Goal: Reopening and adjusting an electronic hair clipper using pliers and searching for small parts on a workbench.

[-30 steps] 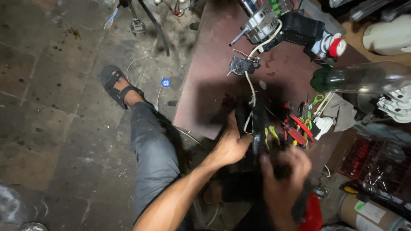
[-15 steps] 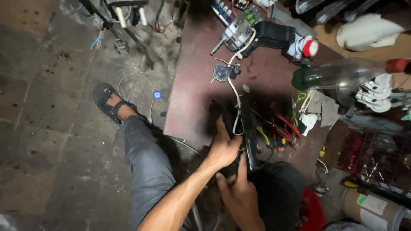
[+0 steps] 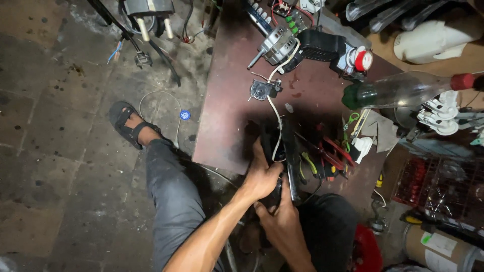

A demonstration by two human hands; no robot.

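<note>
Left hand, lower centre of frame: forearm runs up from the bottom edge, wrist bent, fingers wrapped tight around a dark black part at the near edge of the table. Thumb side faces the viewer; fingertips are hidden behind the part.

Right hand, just below the left: palm up, fingers reaching upward beneath the same black part and touching its lower end. Whether it is pinching anything or only supporting, cannot tell (fingertips lost in shadow).

The black part sits upright-ish at the table's front edge, centre of frame, with a white wire running from it up the table toward a motor in the upper centre.

Counts, as far as visible:
- one small round black dial part on the table, mid-upper centre
- one glass bottle lying on its side, right, with a red cap
- one cluster of hand tools with red and yellow-green handles, right of the hands (exact number unclear)
- one sandalled foot on the stone floor, left centre
- one small blue cap on the floor near the foot
</note>
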